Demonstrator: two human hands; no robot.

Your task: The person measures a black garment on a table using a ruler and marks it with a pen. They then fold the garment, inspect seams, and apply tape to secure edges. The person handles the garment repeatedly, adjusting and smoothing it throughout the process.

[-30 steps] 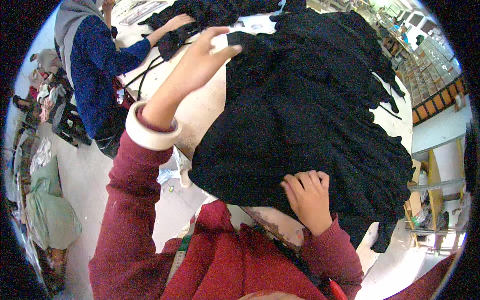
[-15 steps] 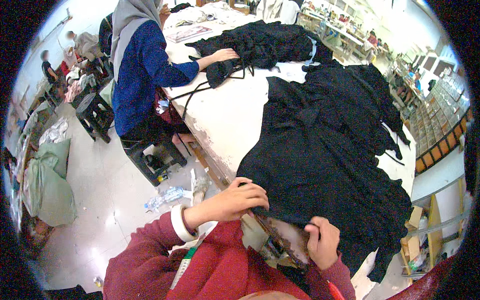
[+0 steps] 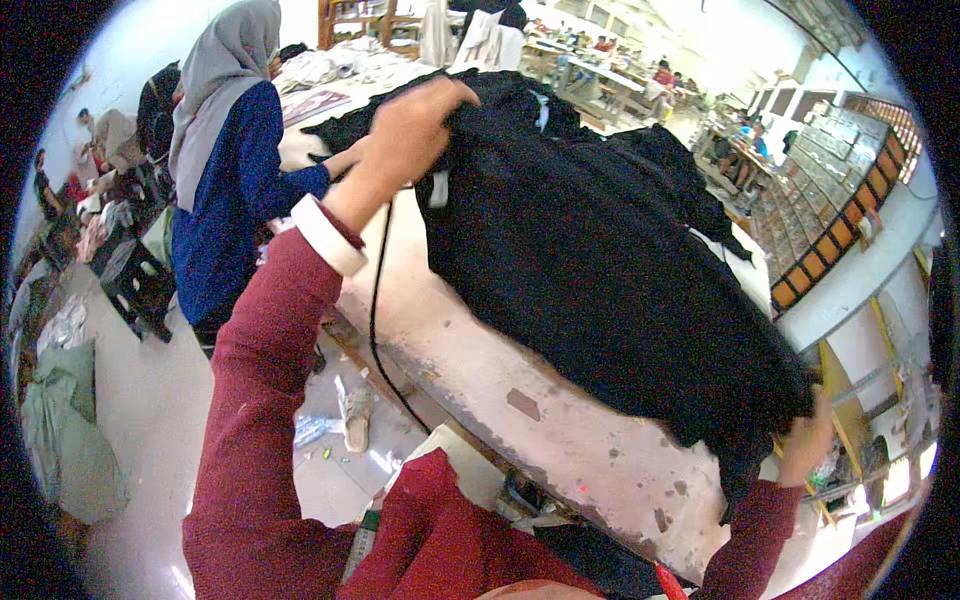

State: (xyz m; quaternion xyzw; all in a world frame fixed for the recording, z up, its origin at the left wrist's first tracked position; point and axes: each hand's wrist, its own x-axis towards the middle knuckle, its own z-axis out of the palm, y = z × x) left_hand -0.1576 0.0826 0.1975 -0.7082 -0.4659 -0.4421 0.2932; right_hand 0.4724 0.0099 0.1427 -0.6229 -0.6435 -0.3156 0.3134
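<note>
Your left hand (image 3: 408,130) is raised at the far-left end of a large, loosely wrinkled black cloth (image 3: 580,250), fingers bent toward its edge; the hand is blurred, so you cannot tell whether it grips. Your right hand (image 3: 803,440) is at the cloth's near-right end, its fingertips blurred against the dark fabric; grip likewise cannot be told. The cloth spans the stretch between both hands, over a long, pale table (image 3: 470,335) with a stained, worn surface, which shows along your side. A small white tag (image 3: 439,188) lies against the cloth just below your left hand. A rigid white ring (image 3: 328,235) circles your left wrist at the maroon cuff. A thin black cord (image 3: 376,310) hangs from near that wrist, crosses the table and runs over its near edge. Beyond your left forearm, a person in a navy top and grey head covering (image 3: 235,150) stands beside the table, one arm extended toward the dark fabric.
</note>
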